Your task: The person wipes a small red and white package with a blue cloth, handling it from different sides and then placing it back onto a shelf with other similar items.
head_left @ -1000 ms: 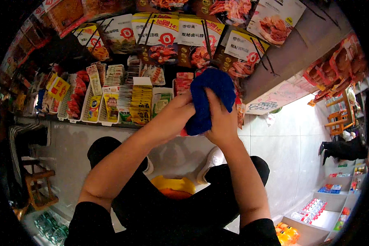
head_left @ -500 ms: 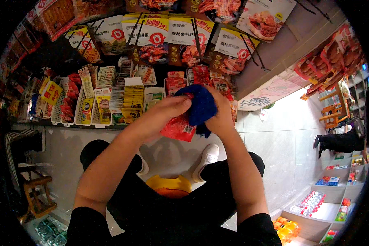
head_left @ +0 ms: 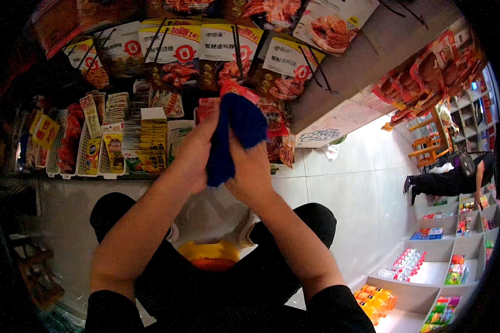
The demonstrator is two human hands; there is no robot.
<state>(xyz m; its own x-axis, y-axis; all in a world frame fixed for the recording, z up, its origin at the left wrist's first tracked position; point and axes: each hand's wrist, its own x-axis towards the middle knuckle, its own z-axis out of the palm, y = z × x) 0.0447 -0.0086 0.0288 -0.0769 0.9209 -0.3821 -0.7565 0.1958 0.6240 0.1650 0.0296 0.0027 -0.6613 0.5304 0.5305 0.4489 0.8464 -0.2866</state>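
Two curled hands grip blue cloth and packet.

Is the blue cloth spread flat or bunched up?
Bunched up: the blue cloth is gathered in folds between the left hand and right hand.

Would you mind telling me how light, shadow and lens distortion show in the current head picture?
Head view: the floor is bright at the right, while the wooden furniture at far left sinks into gloom; head view: the blue cloth looks dark, its weave hard to read; head view: shelf edges bend toward the blackened rim.
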